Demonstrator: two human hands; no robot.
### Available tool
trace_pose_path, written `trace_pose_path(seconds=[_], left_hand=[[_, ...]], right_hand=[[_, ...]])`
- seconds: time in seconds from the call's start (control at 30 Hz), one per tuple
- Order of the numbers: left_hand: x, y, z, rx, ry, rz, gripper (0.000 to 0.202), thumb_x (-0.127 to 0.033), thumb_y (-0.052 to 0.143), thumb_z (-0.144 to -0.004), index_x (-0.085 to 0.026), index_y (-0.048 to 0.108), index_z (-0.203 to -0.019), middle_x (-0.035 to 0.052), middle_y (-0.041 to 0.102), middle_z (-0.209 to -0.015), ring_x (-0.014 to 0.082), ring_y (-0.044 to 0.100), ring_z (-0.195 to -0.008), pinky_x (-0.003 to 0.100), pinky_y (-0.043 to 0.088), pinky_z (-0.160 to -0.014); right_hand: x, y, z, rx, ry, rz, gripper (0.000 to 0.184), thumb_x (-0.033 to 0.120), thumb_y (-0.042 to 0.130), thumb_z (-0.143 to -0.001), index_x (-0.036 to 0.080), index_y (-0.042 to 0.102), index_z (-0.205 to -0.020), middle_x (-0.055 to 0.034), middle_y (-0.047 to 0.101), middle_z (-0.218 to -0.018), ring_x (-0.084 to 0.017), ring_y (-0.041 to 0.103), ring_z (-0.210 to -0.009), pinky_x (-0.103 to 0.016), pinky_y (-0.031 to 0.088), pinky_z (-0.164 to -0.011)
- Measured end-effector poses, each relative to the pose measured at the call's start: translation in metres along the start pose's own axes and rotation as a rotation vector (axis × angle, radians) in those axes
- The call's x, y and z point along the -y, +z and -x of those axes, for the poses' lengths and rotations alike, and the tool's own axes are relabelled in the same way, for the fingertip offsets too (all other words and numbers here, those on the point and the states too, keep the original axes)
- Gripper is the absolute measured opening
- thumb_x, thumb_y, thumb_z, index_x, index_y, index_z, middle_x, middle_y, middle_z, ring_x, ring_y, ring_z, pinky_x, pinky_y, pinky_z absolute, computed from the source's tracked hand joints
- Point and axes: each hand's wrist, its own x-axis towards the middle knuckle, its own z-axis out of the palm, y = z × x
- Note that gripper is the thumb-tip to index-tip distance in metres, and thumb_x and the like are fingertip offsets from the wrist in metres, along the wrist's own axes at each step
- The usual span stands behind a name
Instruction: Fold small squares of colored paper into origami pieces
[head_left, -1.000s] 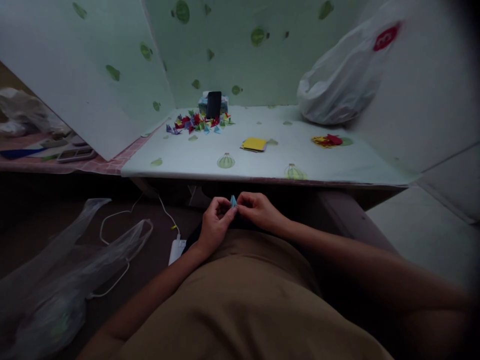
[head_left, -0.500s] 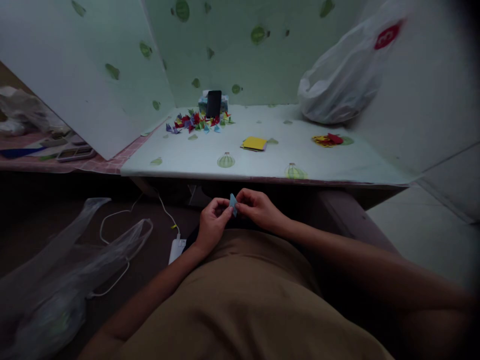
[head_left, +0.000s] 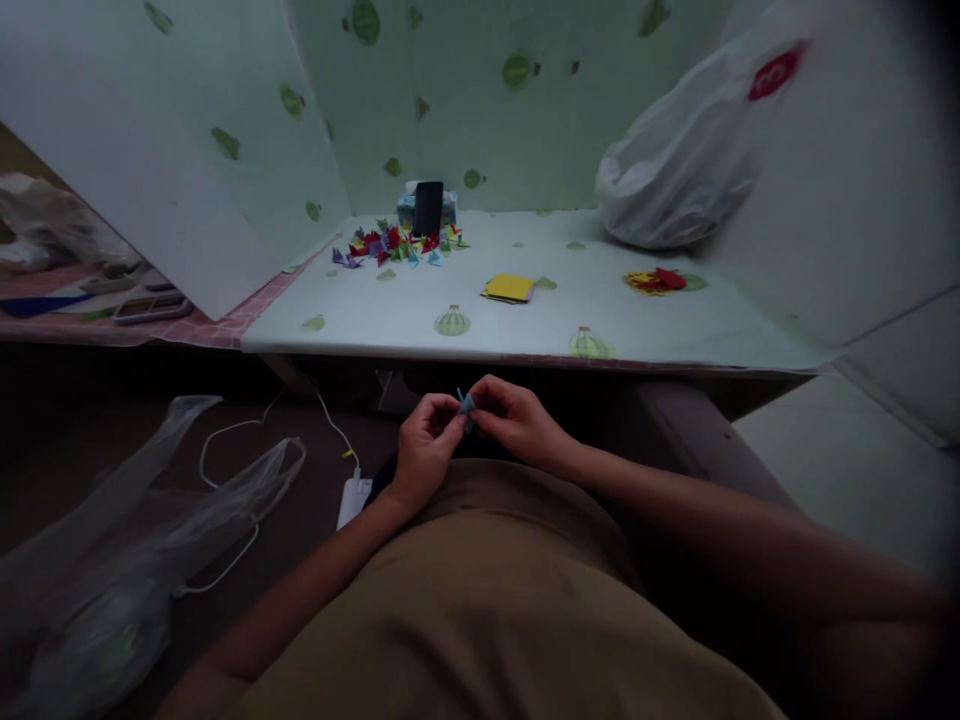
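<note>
A small light-blue folded paper (head_left: 466,406) is held up in front of my lap, below the table's front edge. My left hand (head_left: 429,440) pinches it from the left between thumb and fingers. From the right, my right hand (head_left: 517,415) has thumb and forefinger closed on its upper part. A thin point of the paper sticks up between the hands; the fingers cover much of the rest. On the table beyond lie a stack of square paper (head_left: 510,288), yellow on top, and a heap of colourful folded paper cranes (head_left: 390,243).
A black phone (head_left: 428,208) leans on a tissue box (head_left: 406,207) behind the cranes. Yellow and red paper pieces (head_left: 654,282) lie at right, below a white plastic bag (head_left: 667,190). A clear plastic bag (head_left: 127,580) and a cabled white charger (head_left: 354,500) are at my left.
The blue paper has changed shape: a narrow point now stands apart at its upper left, and its upper part is bent toward my right fingers. Both hands stay nearly in place.
</note>
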Motion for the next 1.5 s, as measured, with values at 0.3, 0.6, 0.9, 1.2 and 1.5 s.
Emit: trace_pose_path(seconds=[0.3,0.6,0.9,1.2,1.5], left_hand=[[-0.006,-0.004,-0.002,-0.017,0.033,0.036,0.006,-0.02,0.066,-0.079,-0.018,0.064,-0.083,0.0,0.063,-0.077,0.0123,0.057,-0.071,0.024,0.047,-0.067],[-0.009,-0.003,-0.001,0.002,-0.08,0.205,0.009,-0.026,0.059,-0.085,-0.019,0.062,-0.089,-0.0005,0.061,-0.077,0.0129,0.057,-0.07,0.025,0.048,-0.068],[-0.014,-0.001,-0.003,0.05,-0.158,0.172,0.016,-0.03,0.068,-0.079,-0.016,0.06,-0.081,-0.0011,0.061,-0.073,0.0113,0.056,-0.066,0.024,0.046,-0.066],[-0.01,-0.004,-0.001,-0.029,0.005,-0.079,0.01,-0.026,0.066,-0.082,-0.017,0.062,-0.084,0.0,0.063,-0.075,0.012,0.057,-0.067,0.024,0.046,-0.064],[-0.01,-0.003,-0.002,-0.027,0.011,-0.048,0.012,-0.028,0.067,-0.081,-0.017,0.062,-0.085,0.0004,0.065,-0.075,0.0127,0.06,-0.067,0.024,0.048,-0.064]], right_hand=[[0.001,-0.002,0.0,-0.001,-0.11,-0.032,0.005,0.014,0.057,-0.081,0.018,0.059,-0.08,0.0015,0.058,-0.07,-0.011,0.053,-0.064,-0.024,0.043,-0.059],[0.003,-0.005,0.001,-0.026,-0.374,0.268,0.016,0.004,0.052,-0.081,0.018,0.061,-0.081,-0.0023,0.059,-0.079,-0.013,0.055,-0.071,-0.026,0.044,-0.064],[0.006,-0.004,0.003,-0.056,-0.393,0.295,0.012,0.009,0.052,-0.087,0.019,0.058,-0.084,-0.0023,0.06,-0.08,-0.013,0.057,-0.073,-0.026,0.046,-0.066],[0.007,-0.004,0.001,-0.011,-0.11,0.097,0.012,0.029,0.061,-0.087,0.017,0.058,-0.086,0.0001,0.06,-0.073,-0.012,0.054,-0.063,-0.025,0.044,-0.057],[0.006,-0.002,0.001,0.004,-0.07,0.056,0.012,0.026,0.056,-0.089,0.017,0.059,-0.083,0.0015,0.058,-0.069,-0.011,0.054,-0.059,-0.024,0.043,-0.056]])
